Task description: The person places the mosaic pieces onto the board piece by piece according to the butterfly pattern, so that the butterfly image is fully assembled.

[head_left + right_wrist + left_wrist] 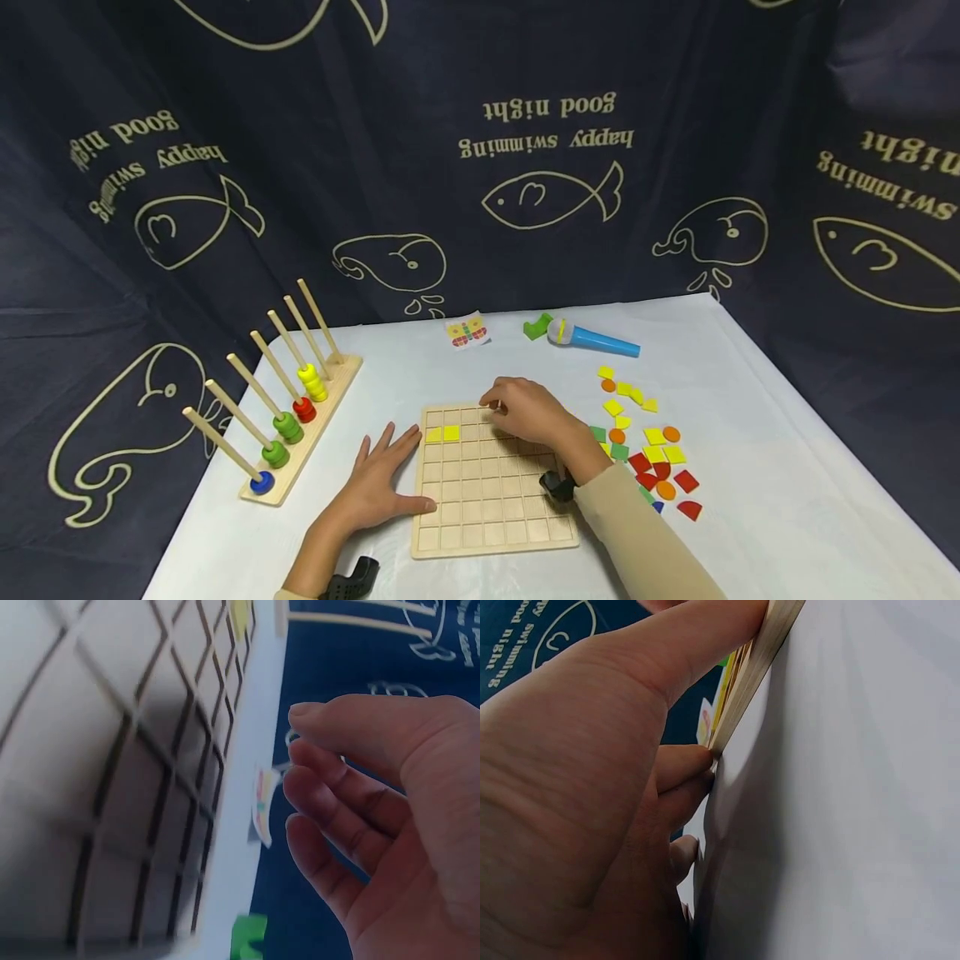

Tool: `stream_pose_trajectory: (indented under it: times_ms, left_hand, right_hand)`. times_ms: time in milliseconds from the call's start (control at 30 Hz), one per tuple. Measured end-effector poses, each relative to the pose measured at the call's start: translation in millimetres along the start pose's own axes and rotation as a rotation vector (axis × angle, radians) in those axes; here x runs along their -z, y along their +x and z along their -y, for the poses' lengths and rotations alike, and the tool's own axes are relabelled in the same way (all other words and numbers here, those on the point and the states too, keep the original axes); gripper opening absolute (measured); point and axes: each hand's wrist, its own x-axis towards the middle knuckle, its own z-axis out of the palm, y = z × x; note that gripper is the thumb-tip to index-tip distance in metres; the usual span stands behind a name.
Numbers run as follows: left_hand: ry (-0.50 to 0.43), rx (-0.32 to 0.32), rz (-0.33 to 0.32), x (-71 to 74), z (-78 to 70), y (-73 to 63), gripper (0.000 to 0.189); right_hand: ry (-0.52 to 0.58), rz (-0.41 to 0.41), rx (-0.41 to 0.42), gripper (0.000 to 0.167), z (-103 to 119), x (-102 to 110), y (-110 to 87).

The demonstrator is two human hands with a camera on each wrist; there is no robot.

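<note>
A square wooden grid board (495,481) lies on the white table, with two yellow square tiles (442,433) side by side in cells near its far left corner. My left hand (378,482) is spread along the board's left edge, thumb over the rim and fingertips against the side. In the left wrist view the thumb and fingers touch the board's edge (742,694). Over the far part of the grid is my right hand (528,412). Its fingers (330,799) are loosely bent in the right wrist view, with a gap below the thumb and nothing showing between them.
Loose yellow, red, green and orange tiles (654,437) lie scattered right of the board. A wooden peg stand (322,417) with coloured rings stands at the left. A butterfly picture card (467,331), a green piece (537,326) and a blue toy microphone (600,340) lie at the back.
</note>
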Motion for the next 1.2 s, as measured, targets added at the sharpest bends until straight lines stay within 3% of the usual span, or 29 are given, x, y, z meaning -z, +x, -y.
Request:
stream_pose_trajectory:
  times_ms: [333, 600, 767, 1200]
  left_hand:
    - [0.005, -0.002, -0.008, 0.8, -1.1, -0.4, 0.113]
    - [-0.001, -0.009, -0.011, 0.5, -0.8, 0.5, 0.113]
    - [0.001, -0.006, -0.012, 0.8, 0.1, 1.1, 0.114]
    - [-0.003, -0.012, -0.001, -1.1, -1.4, 0.6, 0.113]
  right_hand:
    - [0.017, -0.049, -0.089, 0.025, -36.4, 23.2, -22.1]
    - [-0.005, -0.019, -0.256, 0.045, -61.9, 28.1, -38.3]
    - [-0.025, 0.026, -0.312, 0.05, -72.2, 28.2, -44.1]
    - [-0.169, 0.019, -0.318, 0.024, -81.2, 23.9, -54.8]
